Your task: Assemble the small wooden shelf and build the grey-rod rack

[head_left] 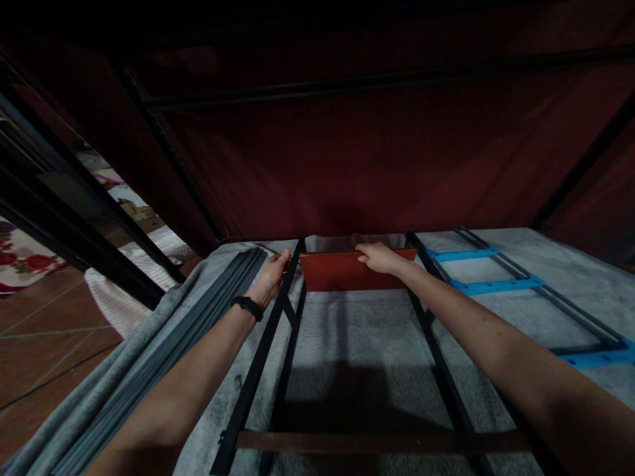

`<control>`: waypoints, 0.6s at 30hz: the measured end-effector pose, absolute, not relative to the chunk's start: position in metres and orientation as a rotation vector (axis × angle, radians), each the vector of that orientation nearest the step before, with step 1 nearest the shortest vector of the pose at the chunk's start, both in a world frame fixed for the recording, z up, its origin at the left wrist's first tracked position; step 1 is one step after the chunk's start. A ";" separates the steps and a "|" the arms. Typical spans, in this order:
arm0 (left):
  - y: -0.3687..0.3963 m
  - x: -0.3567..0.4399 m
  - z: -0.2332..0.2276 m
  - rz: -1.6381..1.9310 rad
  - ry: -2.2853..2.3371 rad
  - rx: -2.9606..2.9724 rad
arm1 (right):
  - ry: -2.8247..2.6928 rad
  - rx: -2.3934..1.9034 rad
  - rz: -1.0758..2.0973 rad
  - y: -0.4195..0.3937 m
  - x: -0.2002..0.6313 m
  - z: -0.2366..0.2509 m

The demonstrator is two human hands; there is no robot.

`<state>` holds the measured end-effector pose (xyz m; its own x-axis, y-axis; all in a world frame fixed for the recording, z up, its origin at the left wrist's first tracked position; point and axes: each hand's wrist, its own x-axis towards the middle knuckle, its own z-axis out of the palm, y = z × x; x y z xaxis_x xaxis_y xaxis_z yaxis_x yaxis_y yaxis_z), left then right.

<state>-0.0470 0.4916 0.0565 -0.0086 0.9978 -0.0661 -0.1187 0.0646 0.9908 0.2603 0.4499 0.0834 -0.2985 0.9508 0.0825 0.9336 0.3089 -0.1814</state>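
In the head view, the two hands are apart, both near the middle of the frame. The right hand (pixel 380 256) is clamped over the top edge of a red-brown board (pixel 330 274), which stands on its long side at the centre, between the two sides of a black frame (pixel 258 370); the fingers behind the board are hidden. The left hand (pixel 270 277), just left of centre, is against the upper end of the frame's left post — its far side is out of sight, so I cannot tell whether it closes around the metal. A black wristband (pixel 248 307) circles the left wrist. The frame's near end is cut off by the bottom edge, where a brown crossbar (pixel 381 441) lies partly in shadow, its right end hard to separate from the dark. Grey rods (pixel 198 330) lie bunched at lower left, partly covered by the left forearm; how many there are is unclear. At right, blue connectors (pixel 499 285) join thin dark rods, the nearest one cut off by the frame's edge. All this rests on grey cloth (pixel 347 330). Dark red fabric (pixel 347 165) fills the top, fading into black, and a floral cloth (pixel 30 254) at far left is only partly in view — blurred too.
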 end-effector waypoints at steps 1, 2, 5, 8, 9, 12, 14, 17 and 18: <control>0.492 -0.047 0.056 1.212 1.180 1.079 | -2.396 -1.747 0.148 0.450 0.260 0.083; 0.492 -0.047 0.056 1.209 1.184 1.101 | -2.396 -1.750 0.146 0.450 0.260 0.083; 0.491 -0.047 0.058 1.247 1.136 1.193 | -2.404 -1.759 0.134 0.451 0.260 0.083; 0.489 -0.047 0.060 1.257 1.115 1.166 | -2.406 -1.754 0.125 0.451 0.261 0.082; 0.488 -0.046 0.060 1.240 1.130 1.136 | -2.405 -1.749 0.124 0.451 0.261 0.082; 0.487 -0.044 0.059 1.194 1.168 1.123 | -2.401 -1.743 0.128 0.451 0.261 0.081; 0.488 -0.044 0.058 1.218 1.150 1.183 | -2.399 -1.749 0.131 0.451 0.261 0.082; 0.490 -0.047 0.057 1.278 1.101 1.238 | -2.400 -1.750 0.138 0.450 0.261 0.082; 0.490 -0.049 0.058 1.278 1.085 1.220 | -2.399 -1.751 0.142 0.450 0.261 0.082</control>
<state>-0.0489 0.4900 0.0576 0.0314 0.9964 0.0789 -0.0842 -0.0760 0.9935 0.2608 0.4505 0.0822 -0.2974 0.9515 0.0788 0.9355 0.3069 -0.1750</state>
